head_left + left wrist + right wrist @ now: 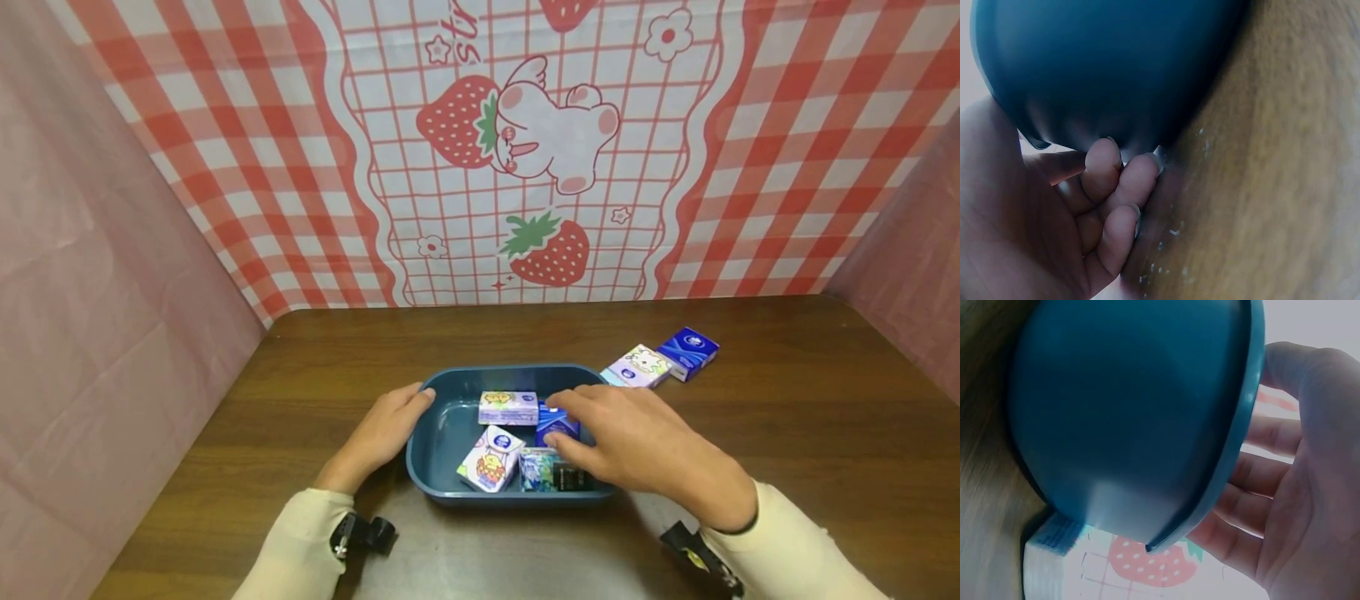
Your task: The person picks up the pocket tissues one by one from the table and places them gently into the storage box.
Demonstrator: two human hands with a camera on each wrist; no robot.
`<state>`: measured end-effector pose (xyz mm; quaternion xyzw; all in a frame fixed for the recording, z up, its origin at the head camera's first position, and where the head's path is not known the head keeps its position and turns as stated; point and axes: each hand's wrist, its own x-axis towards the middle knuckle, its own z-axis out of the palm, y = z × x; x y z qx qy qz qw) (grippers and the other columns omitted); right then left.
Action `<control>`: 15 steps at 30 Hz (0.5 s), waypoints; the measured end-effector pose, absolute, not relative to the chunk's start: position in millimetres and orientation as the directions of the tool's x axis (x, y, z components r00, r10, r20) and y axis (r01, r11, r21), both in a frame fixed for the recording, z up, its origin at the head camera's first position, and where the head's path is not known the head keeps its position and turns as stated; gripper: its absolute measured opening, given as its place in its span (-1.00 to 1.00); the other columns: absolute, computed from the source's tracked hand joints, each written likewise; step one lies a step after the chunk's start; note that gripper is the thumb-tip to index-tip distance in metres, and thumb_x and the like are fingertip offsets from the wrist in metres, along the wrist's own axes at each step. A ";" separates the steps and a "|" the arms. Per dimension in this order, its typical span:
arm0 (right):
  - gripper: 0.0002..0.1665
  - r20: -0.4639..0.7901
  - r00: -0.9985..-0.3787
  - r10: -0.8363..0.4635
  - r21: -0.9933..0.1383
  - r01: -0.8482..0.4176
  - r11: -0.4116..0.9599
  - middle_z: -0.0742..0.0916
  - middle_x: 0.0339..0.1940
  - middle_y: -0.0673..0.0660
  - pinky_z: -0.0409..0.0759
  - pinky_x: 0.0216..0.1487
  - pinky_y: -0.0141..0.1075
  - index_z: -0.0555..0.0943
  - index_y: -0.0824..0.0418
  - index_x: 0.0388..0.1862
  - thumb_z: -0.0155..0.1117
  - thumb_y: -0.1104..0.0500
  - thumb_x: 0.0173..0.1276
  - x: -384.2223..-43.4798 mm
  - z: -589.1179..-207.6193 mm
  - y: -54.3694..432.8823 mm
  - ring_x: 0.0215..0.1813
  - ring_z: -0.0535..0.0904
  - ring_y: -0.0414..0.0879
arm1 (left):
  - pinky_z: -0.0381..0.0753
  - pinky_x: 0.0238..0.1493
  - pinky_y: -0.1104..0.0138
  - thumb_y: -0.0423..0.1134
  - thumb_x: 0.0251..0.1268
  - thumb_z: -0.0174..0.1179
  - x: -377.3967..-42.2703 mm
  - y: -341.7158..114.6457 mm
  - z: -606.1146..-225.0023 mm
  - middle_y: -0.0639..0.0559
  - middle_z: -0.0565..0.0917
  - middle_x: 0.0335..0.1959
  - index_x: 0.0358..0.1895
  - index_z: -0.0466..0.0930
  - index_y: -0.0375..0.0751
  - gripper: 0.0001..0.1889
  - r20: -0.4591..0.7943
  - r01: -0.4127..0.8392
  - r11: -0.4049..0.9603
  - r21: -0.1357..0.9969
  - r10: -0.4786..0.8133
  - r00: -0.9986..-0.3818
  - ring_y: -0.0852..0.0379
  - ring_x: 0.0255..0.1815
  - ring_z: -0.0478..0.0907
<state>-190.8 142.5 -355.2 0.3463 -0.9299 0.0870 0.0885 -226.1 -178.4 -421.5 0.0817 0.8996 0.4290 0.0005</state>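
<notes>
A dark teal plastic basin [442,462] sits on the table with several small tissue packs in it. My left hand [382,427] holds its left end, thumb over the rim; in the left wrist view the curled fingers [1137,181] lie against the outer wall near the tabletop. My right hand [637,433] reaches over the right rim, thumb and fingertips at opposite sides of a blue tissue pack [557,425]. Beside that pack lie a purple-and-white pack [508,408], a white cartoon pack [491,460] and a dark patterned pack [542,471], partly overlapped by the right hand.
Behind the basin's right end, a white-and-lilac pack [637,367] and another blue pack [687,353] lie on the brown wooden table [810,417]. A strawberry-print cloth [465,233] hangs along the back edge, with pink curtains [112,250] at both sides.
</notes>
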 end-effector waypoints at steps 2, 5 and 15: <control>-0.50 0.227 -0.748 -0.624 -0.104 -0.655 0.748 0.77 -0.13 -0.01 0.62 -0.32 -0.24 0.69 0.07 0.11 0.30 -0.21 0.37 -191.2 -354.5 143.4 -0.26 0.66 -0.18 | 0.48 0.20 0.02 -0.04 0.59 -0.06 -226.0 -178.4 -421.5 0.02 0.69 -0.06 0.10 0.66 -0.13 -0.63 0.068 0.145 0.619 0.772 0.147 -0.987 0.06 0.00 0.56; -0.52 0.227 -0.757 -0.612 -0.116 -0.645 0.755 0.76 -0.19 -0.05 0.56 -0.39 -0.31 0.70 0.07 0.09 0.31 -0.20 0.37 -192.5 -352.8 145.0 -0.34 0.60 -0.26 | 0.47 0.21 0.01 -0.02 0.59 -0.06 -225.8 -178.4 -421.6 0.02 0.69 -0.04 0.12 0.65 -0.13 -0.62 0.062 0.141 0.618 0.773 0.147 -0.987 0.06 0.02 0.56; -0.56 0.286 -0.788 -0.546 -0.144 -0.598 0.788 0.71 -0.33 -0.11 0.59 -0.33 -0.24 0.70 0.07 0.06 0.39 -0.14 0.32 -200.5 -343.1 159.9 -0.30 0.58 -0.23 | 0.48 0.20 0.01 -0.02 0.60 -0.07 -226.2 -178.8 -422.6 0.02 0.69 -0.05 0.12 0.65 -0.14 -0.62 0.062 0.144 0.616 0.774 0.153 -0.986 0.07 0.00 0.56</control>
